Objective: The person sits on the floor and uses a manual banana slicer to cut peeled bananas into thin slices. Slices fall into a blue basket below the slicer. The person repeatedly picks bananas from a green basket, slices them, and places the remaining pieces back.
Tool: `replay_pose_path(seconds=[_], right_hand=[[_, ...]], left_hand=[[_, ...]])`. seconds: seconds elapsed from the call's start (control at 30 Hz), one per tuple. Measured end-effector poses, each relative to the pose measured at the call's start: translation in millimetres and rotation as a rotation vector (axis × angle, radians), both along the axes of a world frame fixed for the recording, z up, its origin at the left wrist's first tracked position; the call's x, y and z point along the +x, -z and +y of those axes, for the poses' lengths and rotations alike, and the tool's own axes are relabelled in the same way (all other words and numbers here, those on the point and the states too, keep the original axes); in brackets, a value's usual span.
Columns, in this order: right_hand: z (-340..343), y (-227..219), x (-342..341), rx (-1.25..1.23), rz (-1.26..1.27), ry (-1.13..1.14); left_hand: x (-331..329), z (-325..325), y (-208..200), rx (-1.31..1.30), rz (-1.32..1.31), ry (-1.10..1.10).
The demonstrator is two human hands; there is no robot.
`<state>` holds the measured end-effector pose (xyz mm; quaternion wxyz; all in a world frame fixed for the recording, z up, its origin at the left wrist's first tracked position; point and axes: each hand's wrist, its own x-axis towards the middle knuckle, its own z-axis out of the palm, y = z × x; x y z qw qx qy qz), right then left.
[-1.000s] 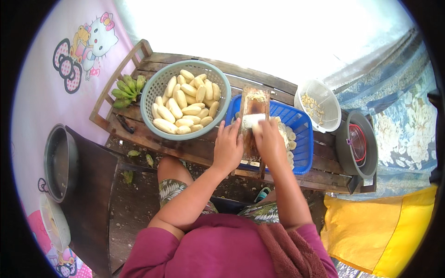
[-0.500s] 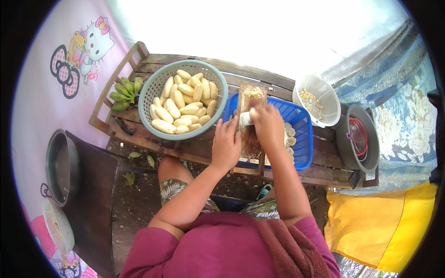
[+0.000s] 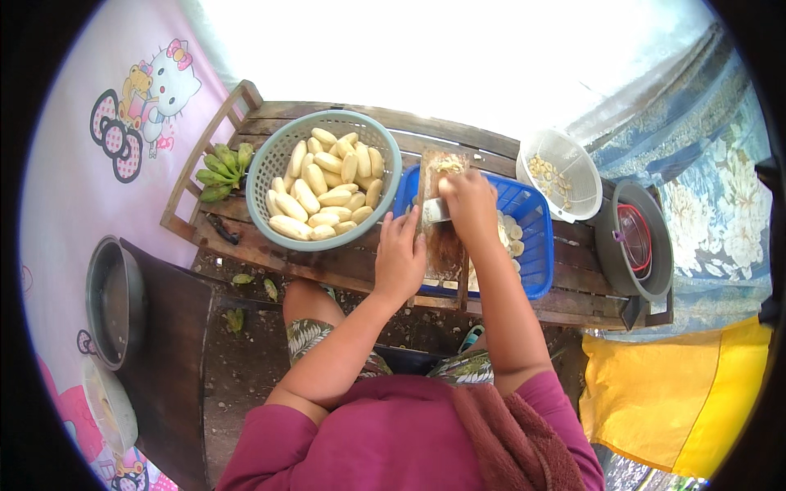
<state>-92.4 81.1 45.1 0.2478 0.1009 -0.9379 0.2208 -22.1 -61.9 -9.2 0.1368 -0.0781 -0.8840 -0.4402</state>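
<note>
A wooden slicing board (image 3: 446,245) with a pale metal blade (image 3: 436,210) across its middle rests over a blue plastic basket (image 3: 536,274). My left hand (image 3: 399,258) grips the board's left edge, thumb and fingers closed against it. Beyond the blade, my right hand (image 3: 471,204) is closed around a peeled banana (image 3: 444,186) and presses it on the board; most of the banana is hidden by the fingers. Round pale banana slices (image 3: 512,233) lie in the blue basket, partly under my right forearm. Left of the board, a grey-green colander (image 3: 255,176) holds several peeled bananas (image 3: 334,196).
All this stands on a slatted wooden bench (image 3: 295,260). Unpeeled green bananas (image 3: 219,172) and a dark-handled knife (image 3: 223,230) lie at its left end. At the right are a white strainer (image 3: 588,184) with small pieces and a grey basin (image 3: 661,274) holding a red-rimmed sieve (image 3: 634,237).
My right hand has slid a little farther away along the board with the banana, past the blade. The left hand keeps its place on the board's edge.
</note>
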Motion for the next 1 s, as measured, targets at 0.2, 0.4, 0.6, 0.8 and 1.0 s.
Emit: replay_pose_path(seconds=[0.2,0.4,0.6,0.8,1.0], right_hand=[[3,8,121,-0.056,-0.174,-0.057],[-1,8,-10,-0.058,0.067,-0.012],[-1,0,49,-0.094,-0.073,-0.068],[1,5,95,-0.104,-0.101,-0.072],[0,4,-19,-0.008,0.006,0.04]], left_hand=[[2,2,4,0.01,0.003,-0.006],[-1,1,2,-0.009,0.017,0.0],[0,0,-1,0.006,0.006,-0.002],[2,1,6,0.015,0.026,0.005],[0,1,1,0.008,0.016,-0.006]])
